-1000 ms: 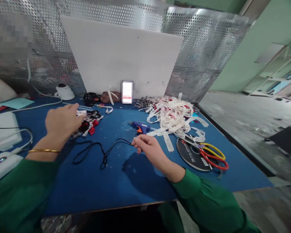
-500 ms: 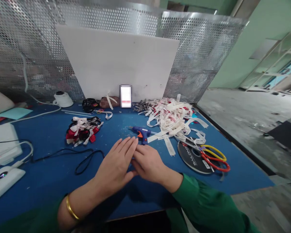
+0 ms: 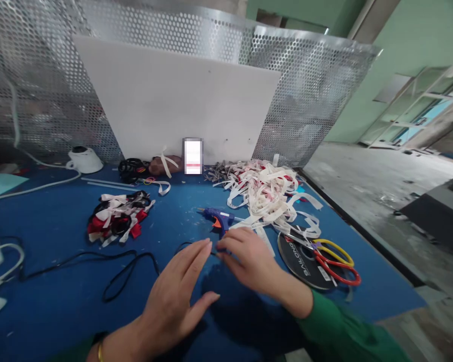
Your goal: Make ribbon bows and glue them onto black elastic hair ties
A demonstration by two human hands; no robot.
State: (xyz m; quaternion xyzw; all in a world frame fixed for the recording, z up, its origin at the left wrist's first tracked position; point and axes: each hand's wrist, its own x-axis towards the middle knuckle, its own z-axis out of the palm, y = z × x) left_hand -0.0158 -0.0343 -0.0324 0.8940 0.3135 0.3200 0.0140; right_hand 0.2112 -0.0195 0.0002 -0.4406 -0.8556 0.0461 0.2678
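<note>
My left hand [image 3: 175, 294] is held above the blue tabletop, fingers straight and the thumb apart from them, with nothing in it. My right hand [image 3: 251, 259] has its fingers bent loosely and apart, its tips beside the lower handle of a blue glue gun [image 3: 223, 217]. Whether the tips touch the handle cannot be told. The gun has an orange trigger and its nozzle points left; a clear glue stick reaches out of its back. A black cord [image 3: 136, 256] lies on the table left of my hands.
Red, white and black bows [image 3: 119, 218] are heaped at the left. A pile of white ribbon strips [image 3: 264, 191] lies right of the glue gun. Scissors [image 3: 337, 259] with yellow and red handles rest on a black ribbon spool [image 3: 294, 259]. A phone [image 3: 193, 157] leans against a white board [image 3: 173, 100].
My hands have come apart from each other, the left one moving down and left, the right one right and down. The view has shifted a little.
</note>
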